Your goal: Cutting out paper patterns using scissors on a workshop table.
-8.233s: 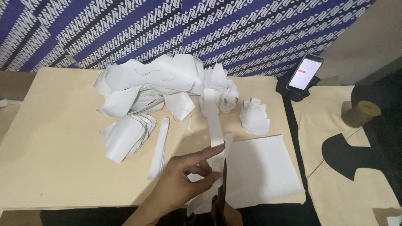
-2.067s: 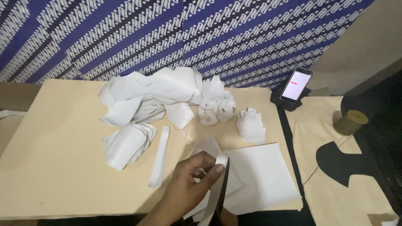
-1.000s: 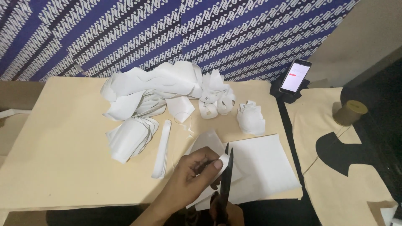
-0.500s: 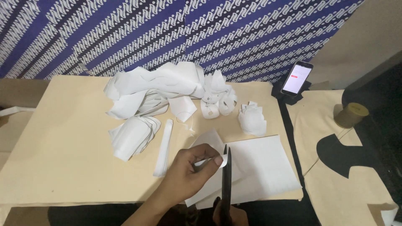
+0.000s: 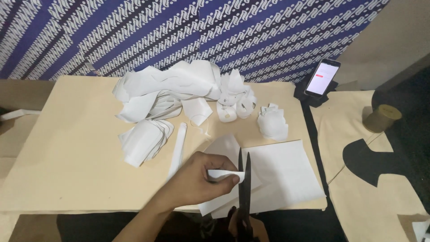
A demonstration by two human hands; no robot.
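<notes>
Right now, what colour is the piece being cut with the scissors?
White; the folded paper strip shows best in the head view.

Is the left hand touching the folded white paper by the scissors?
Touching. The head view shows the left hand pinching the folded white paper between thumb and fingers, right beside the scissors blades.

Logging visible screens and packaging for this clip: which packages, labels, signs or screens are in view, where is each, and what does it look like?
Phone: propped at the far right edge of the tan board, on black cloth; slim upright rectangle, dark frame, lit white screen with a small red mark.
No packages, labels or signs can be made out.
</notes>
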